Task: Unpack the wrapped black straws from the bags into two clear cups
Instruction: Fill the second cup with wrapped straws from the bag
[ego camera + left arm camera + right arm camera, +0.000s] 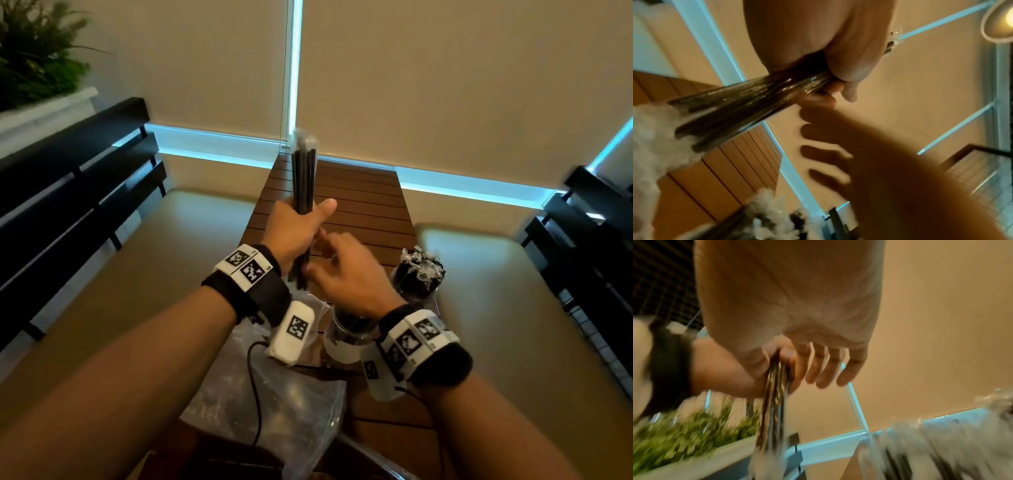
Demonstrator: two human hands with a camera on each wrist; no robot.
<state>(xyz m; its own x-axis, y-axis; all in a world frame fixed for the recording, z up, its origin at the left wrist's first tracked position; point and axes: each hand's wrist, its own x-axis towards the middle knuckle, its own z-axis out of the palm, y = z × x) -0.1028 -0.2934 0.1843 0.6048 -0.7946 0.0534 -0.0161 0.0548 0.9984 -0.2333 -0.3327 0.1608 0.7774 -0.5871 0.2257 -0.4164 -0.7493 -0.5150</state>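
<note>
Two cups sit on the table (370,192): a far cup (418,277) full of straws, a near cup (346,334) under the right hand (346,270). The left hand (298,228) clamps an upright straw bundle (304,178); the right's grip is loose, fingers apart beside it. Empty bag (274,404) lies near.

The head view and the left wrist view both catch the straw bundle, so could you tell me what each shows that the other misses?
Only the head view shows the far clear cup full of straws, the plastic bag and the plant. Only the left wrist view shows a ceiling lamp. Both show the left hand gripping the straw bundle and the right hand beside it.
</note>
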